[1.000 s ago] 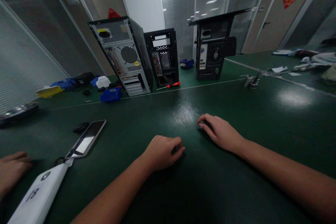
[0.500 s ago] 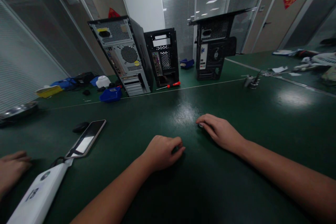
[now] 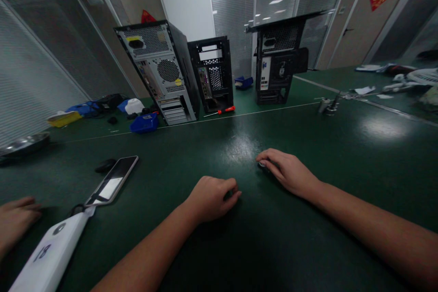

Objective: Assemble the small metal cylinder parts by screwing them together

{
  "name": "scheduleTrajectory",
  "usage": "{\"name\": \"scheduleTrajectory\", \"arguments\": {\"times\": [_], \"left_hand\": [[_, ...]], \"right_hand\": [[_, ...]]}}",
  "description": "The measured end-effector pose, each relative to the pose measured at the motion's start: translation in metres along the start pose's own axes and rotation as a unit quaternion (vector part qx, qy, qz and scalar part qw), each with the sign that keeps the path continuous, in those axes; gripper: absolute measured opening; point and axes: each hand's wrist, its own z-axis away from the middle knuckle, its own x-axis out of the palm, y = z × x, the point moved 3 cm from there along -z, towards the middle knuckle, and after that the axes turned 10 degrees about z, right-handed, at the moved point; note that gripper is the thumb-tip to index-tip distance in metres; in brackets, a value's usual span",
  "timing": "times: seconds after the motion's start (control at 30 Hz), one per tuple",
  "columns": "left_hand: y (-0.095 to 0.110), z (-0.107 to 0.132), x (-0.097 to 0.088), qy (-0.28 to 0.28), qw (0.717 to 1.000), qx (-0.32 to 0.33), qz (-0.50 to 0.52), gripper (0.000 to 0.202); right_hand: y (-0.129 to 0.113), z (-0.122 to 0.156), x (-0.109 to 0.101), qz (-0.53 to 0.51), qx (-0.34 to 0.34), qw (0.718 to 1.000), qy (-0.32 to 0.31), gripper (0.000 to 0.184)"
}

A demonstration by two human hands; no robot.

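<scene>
My left hand (image 3: 211,198) rests on the green table (image 3: 308,137) near its middle, fingers curled into a loose fist with nothing visible in them. My right hand (image 3: 287,171) lies palm down a little further out and to the right. Its fingers are drawn together over something small and dark at the fingertips that I cannot make out.
Three computer cases (image 3: 160,70) (image 3: 214,73) (image 3: 277,66) stand at the back, a red screwdriver (image 3: 224,110) before them. A phone (image 3: 112,180), a black mouse (image 3: 105,165) and a white box (image 3: 48,255) lie left. Another person's hand (image 3: 15,219) rests at the far left. A blue bin (image 3: 145,124) sits behind.
</scene>
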Motion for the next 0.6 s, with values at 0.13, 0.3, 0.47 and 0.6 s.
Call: {"name": "scheduleTrajectory", "arguments": {"times": [0.13,0.3,0.47,0.6], "left_hand": [[0.0,0.0,0.0006,0.0,1.0,0.0,-0.002,0.017],[0.0006,0.0007,0.0002,-0.002,1.0,-0.002,-0.001,0.017],[0.0005,0.0006,0.0002,-0.004,1.0,-0.002,-0.003,0.018],[0.0002,-0.0001,0.001,-0.001,1.0,-0.005,-0.013,0.018]], "right_hand": [[-0.0003,0.0,0.0002,0.002,-0.005,1.0,-0.003,0.024],[-0.0016,0.0003,0.0002,0.007,-0.003,1.0,-0.001,0.024],[-0.0029,0.0,-0.0006,0.008,-0.005,1.0,-0.007,0.024],[-0.0036,-0.0003,-0.0014,0.002,-0.009,1.0,-0.007,0.024]]}}
